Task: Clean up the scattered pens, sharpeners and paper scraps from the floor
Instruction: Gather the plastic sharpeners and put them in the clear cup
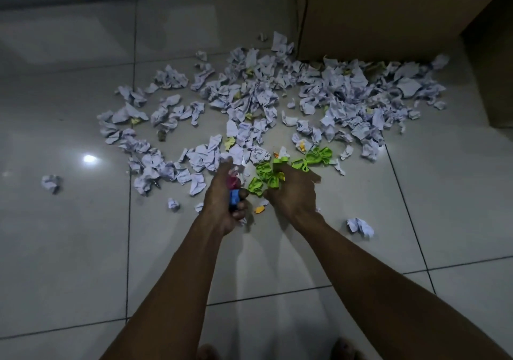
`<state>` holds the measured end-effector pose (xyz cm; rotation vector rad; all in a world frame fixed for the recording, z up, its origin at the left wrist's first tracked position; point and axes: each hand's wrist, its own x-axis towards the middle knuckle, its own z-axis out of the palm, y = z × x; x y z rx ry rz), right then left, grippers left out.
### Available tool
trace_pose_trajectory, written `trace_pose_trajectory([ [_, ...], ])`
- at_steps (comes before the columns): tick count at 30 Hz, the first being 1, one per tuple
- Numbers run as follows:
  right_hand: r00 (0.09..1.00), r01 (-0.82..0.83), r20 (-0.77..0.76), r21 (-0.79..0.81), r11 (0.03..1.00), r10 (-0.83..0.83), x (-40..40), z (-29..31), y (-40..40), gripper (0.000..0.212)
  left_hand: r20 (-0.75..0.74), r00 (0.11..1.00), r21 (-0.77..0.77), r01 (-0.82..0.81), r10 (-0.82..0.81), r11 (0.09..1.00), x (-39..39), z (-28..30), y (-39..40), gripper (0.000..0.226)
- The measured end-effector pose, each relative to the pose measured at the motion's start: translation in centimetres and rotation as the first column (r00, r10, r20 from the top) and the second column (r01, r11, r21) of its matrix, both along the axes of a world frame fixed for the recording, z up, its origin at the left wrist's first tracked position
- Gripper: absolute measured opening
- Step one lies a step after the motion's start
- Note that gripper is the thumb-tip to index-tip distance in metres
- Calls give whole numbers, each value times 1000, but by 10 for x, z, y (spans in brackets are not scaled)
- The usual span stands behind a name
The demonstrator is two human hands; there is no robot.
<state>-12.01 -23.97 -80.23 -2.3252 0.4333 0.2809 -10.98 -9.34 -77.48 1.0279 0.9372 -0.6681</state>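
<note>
Both arms reached in from the bottom of the frame toward its centre. The left hand was curled around a small bundle: a blue plastic piece, probably a sharpener, sat between its thumb and fingers, and something pink showed above it in the same grip. The right hand, just to the right of the left and not touching it, had its fingers bent down over a cluster of lime-green plastic pieces; it seemed to grip some of them, though the fingertips were hidden. More green pieces lay on the tiles up and right of that hand.

Crumpled white paper scraps spread in a wide band across the middle of the frame, from the left third to the far right, thickest toward the upper right. Single scraps lay apart at centre left and at lower right of the hands. A few yellow scraps were mixed in, and an orange bit lay between the two wrists. A thin pen lay partly under paper left of the hands.

The floor was glossy pale tile. A brown cardboard box stood at upper right, its base touching the paper.
</note>
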Motion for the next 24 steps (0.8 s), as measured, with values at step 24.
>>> trace_pose_trajectory([
  [24, 732, 616, -539, 785, 66, -416, -24, 24, -56, 37, -167, 500, 962, 270, -850, -30, -16, -32, -34, 25],
])
